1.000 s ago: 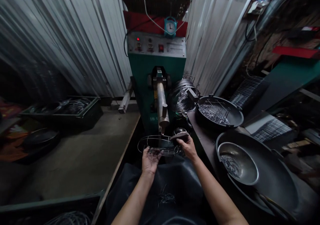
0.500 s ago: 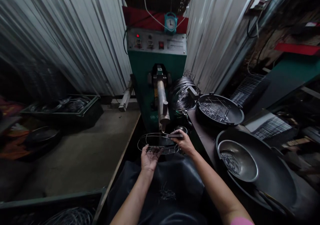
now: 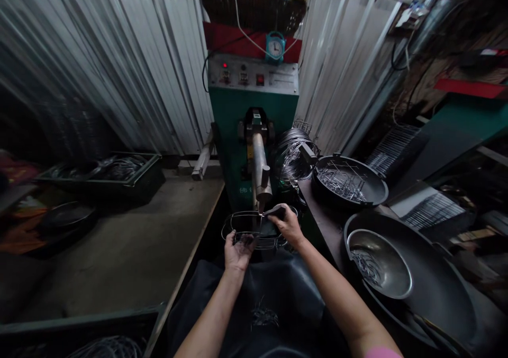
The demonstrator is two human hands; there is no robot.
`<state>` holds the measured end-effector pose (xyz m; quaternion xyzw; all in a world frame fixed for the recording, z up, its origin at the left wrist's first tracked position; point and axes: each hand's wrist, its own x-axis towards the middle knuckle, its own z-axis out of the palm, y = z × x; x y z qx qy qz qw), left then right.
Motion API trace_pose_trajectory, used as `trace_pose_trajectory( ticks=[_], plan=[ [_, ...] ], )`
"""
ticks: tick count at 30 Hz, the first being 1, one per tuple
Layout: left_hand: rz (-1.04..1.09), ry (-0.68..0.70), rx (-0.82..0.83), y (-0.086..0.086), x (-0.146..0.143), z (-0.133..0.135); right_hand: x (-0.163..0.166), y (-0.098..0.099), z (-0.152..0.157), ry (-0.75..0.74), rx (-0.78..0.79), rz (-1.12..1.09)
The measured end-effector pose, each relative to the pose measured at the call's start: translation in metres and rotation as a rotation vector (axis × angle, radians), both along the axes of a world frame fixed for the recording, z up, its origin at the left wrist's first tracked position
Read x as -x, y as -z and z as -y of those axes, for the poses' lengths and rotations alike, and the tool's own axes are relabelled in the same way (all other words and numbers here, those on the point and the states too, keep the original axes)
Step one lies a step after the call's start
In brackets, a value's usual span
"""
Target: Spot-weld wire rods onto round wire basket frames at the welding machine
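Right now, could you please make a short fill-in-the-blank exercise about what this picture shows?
1. Both hands hold an oval wire ____ under the green welding machine.
2. The small clock on top of the machine is ____ in colour.
3. The steel bowl at the right lies inside a large black ____.

Missing words: basket; blue; wok

Wire basket [image 3: 254, 231] lies before the machine [image 3: 254, 135], pans [image 3: 349, 180] to its right.

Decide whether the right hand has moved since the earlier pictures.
Yes. The right hand has shifted left, closer to the welder's electrode tip, above the wire basket.
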<state>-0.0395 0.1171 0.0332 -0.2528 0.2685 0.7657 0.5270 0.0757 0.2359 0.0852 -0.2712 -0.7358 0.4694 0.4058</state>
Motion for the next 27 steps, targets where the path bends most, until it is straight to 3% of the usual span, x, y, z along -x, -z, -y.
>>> trace_pose_trajectory(
  ticks=[8, 21, 24, 27],
  plan=[
    [-0.015, 0.004, 0.010, 0.001, 0.000, -0.006, 0.004, 0.001, -0.004, -0.016, 0.030, -0.002],
    [-0.003, 0.033, -0.006, 0.007, 0.003, -0.015, 0.006, 0.001, 0.002, 0.033, -0.051, 0.078],
    [-0.003, 0.025, -0.003, 0.005, 0.005, -0.017, 0.008, 0.001, 0.001, 0.039, 0.000, 0.051],
    [-0.022, 0.038, 0.002, 0.002, 0.004, -0.010, -0.003, -0.001, -0.006, 0.132, 0.127, -0.119]
  ],
)
